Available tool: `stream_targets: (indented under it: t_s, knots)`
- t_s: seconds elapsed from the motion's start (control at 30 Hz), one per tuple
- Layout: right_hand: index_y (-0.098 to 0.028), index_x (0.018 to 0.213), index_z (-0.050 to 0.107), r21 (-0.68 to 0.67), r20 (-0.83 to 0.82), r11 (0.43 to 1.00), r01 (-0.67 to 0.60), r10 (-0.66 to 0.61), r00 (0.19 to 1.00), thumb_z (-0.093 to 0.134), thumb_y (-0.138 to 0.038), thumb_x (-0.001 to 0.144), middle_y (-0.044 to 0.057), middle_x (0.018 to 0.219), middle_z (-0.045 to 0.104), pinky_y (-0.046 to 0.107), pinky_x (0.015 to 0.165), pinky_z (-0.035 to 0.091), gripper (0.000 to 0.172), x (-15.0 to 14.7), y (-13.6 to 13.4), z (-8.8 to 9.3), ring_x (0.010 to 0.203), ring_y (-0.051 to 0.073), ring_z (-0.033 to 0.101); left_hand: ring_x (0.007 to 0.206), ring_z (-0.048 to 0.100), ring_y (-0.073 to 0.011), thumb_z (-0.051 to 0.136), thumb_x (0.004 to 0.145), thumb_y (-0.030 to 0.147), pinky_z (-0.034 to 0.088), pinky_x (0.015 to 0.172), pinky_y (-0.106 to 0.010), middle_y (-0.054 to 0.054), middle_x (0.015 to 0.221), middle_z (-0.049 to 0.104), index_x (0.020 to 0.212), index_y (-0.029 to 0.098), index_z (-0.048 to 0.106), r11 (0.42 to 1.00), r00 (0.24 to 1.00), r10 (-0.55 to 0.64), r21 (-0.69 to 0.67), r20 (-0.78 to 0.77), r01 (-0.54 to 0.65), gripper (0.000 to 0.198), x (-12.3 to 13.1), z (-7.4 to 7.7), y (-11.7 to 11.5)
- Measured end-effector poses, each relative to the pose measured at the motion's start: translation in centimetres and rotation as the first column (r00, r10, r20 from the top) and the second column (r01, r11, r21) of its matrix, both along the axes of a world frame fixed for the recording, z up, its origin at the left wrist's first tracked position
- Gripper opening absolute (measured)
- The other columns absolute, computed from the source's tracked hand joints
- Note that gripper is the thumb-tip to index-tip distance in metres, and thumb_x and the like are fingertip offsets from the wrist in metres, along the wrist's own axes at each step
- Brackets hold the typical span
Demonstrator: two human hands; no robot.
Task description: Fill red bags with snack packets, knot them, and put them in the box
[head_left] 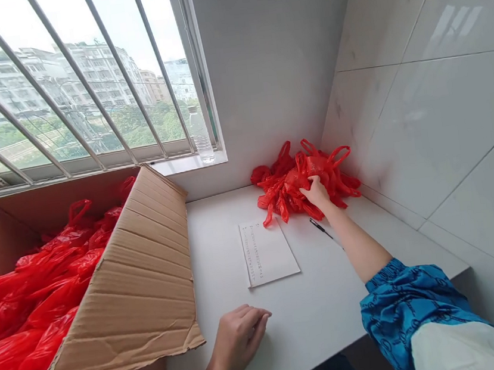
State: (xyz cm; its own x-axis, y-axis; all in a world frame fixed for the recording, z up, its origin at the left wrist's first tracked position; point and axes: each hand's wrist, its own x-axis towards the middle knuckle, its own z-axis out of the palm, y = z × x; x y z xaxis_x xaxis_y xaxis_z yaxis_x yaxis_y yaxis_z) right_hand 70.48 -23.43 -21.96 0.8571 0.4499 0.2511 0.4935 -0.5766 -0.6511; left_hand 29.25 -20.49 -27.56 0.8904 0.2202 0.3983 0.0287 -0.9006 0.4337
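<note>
Red plastic bags (303, 181) lie in a loose heap at the far right corner of the white table (317, 314), pressed up against the tiled wall (435, 102) and the plain wall under the window. The heap stretches more across than deep, its long axis running roughly left to right along the back wall, with several handle loops sticking upward and to the right. The right hand (317, 193) is stretched out to the heap at its near edge, palm down, fingers curled into the plastic and gripping a fold of it; how firmly it is clenched I cannot tell. Its forearm is bare, with a blue patterned sleeve (401, 304) pushed up near the elbow.

Just beside that forearm, on the table, lies a black pen (321, 227), pointing diagonally from upper left to lower right. Left of the pen sits a sheet of paper (268, 251) with small printed lines down its left side, its long axis running away from the person.

The left hand (240, 333) rests flat on the table near the front edge, fingers loosely bent, holding nothing. It sits just beside the flap of a big cardboard box (137, 282), which is full of more red bags (31, 301).

A clear bottle (200, 134) stands on the sill of the barred window (60, 94).
</note>
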Motion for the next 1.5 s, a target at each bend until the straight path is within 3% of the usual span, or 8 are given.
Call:
stream_targets:
  t_s: [0.17, 0.3, 0.53, 0.77, 0.9, 1.1, 1.33, 1.5]
  knots:
    - [-0.020, 0.131, 0.046, 0.205, 0.209, 0.959, -0.194, 0.150, 0.966, 0.051, -0.014, 0.084, 0.010, 0.130, 0.061, 0.036, 0.098, 0.047, 0.048, -1.7, -1.6, 4.1, 0.115, 0.023, 0.060, 0.064, 0.067, -0.0118, 0.047, 0.097, 0.021, 0.047, 0.057, -0.021, 0.001, 0.072, 0.072, 0.093, 0.022, 0.070, 0.999, 1.000, 0.008, -0.043, 0.002, -0.008, 0.023, -0.1, 1.1, 0.0]
    - [-0.023, 0.127, 0.052, 0.342, 0.397, 0.746, -0.571, 0.436, 0.807, 0.048, -0.011, 0.082, 0.006, 0.128, 0.062, 0.036, 0.096, 0.049, 0.047, -5.1, -3.1, 6.3, 0.112, 0.020, 0.061, 0.065, 0.066, -0.0115, 0.050, 0.097, 0.023, 0.048, 0.061, -0.021, 0.001, 0.071, 0.071, 0.096, 0.022, 0.070, 0.992, 0.997, 0.036, -0.124, 0.062, -0.029, 0.020, 0.6, 3.1, 0.2]
    - [-0.028, 0.137, 0.050, 0.222, 0.134, 0.610, -0.760, 0.753, 0.644, 0.048, -0.011, 0.082, 0.007, 0.134, 0.054, 0.034, 0.086, 0.055, 0.057, -10.6, -3.5, 0.5, 0.104, 0.018, 0.062, 0.080, 0.069, -0.0155, 0.051, 0.097, 0.032, 0.053, 0.075, -0.027, -0.003, 0.086, 0.073, 0.097, 0.021, 0.071, 0.889, 0.923, 0.316, -0.408, 0.219, -0.208, 0.023, 2.9, 5.2, 1.0]
    - [-0.022, 0.096, 0.060, 0.155, 0.129, 0.785, -0.600, 0.586, 0.800, 0.057, -0.043, 0.089, 0.005, 0.097, 0.063, 0.030, 0.068, 0.051, 0.022, -11.5, -3.9, -3.9, 0.077, 0.017, 0.063, 0.123, 0.053, -0.0236, 0.050, 0.096, 0.029, 0.050, 0.095, -0.038, -0.008, 0.128, 0.059, 0.116, 0.026, 0.065, 0.780, 0.733, 0.612, -0.381, 0.298, -0.496, 0.025, 7.0, 4.7, 3.4]
    - [-0.023, 0.092, 0.058, -0.152, 0.041, 0.778, -0.609, 0.621, 0.783, 0.065, -0.042, 0.082, 0.000, 0.078, 0.065, 0.028, 0.059, 0.043, 0.022, -11.8, -3.9, -4.3, 0.066, 0.018, 0.061, 0.118, 0.057, -0.0267, 0.057, 0.091, 0.029, 0.049, 0.090, -0.040, -0.008, 0.128, 0.061, 0.120, 0.027, 0.064, 0.766, 0.791, 0.609, -0.303, 0.060, -0.567, 0.030, 9.2, 2.5, 4.9]
    - [-0.023, 0.099, 0.058, -0.027, -0.150, 0.634, -0.772, 0.761, 0.631, 0.054, -0.025, 0.086, -0.001, 0.081, 0.067, 0.028, 0.069, 0.048, 0.014, -10.4, -4.4, -4.6, 0.071, 0.016, 0.063, 0.089, 0.066, -0.0194, 0.047, 0.095, 0.032, 0.051, 0.075, -0.030, -0.003, 0.099, 0.072, 0.097, 0.025, 0.069, 0.728, 0.791, 0.612, -0.372, -0.026, -0.576, 0.023, 8.1, 0.4, 6.9]
    - [-0.025, 0.113, 0.062, 0.134, 0.021, 0.699, -0.703, 0.707, 0.707, 0.063, -0.035, 0.087, 0.006, 0.115, 0.064, 0.038, 0.091, 0.051, 0.028, -10.1, -5.3, -2.9, 0.105, 0.023, 0.063, 0.111, 0.059, -0.0262, 0.049, 0.093, 0.026, 0.048, 0.092, -0.041, -0.009, 0.124, 0.062, 0.119, 0.025, 0.064, 0.729, 0.717, 0.684, -0.108, 0.138, -0.675, 0.029, 8.5, 2.4, 5.7]
    - [-0.021, 0.141, 0.046, 0.120, 0.300, 0.726, -0.677, 0.624, 0.722, 0.045, -0.043, 0.099, 0.013, 0.146, 0.049, 0.048, 0.117, 0.032, 0.047, -14.3, -1.8, -4.9, 0.140, 0.026, 0.041, 0.138, 0.043, -0.0276, 0.044, 0.096, 0.023, 0.025, 0.117, -0.051, -0.009, 0.152, 0.044, 0.137, 0.027, 0.053, 0.812, 0.828, 0.551, 0.167, 0.100, -0.560, 0.042, 11.1, 2.0, 4.2]
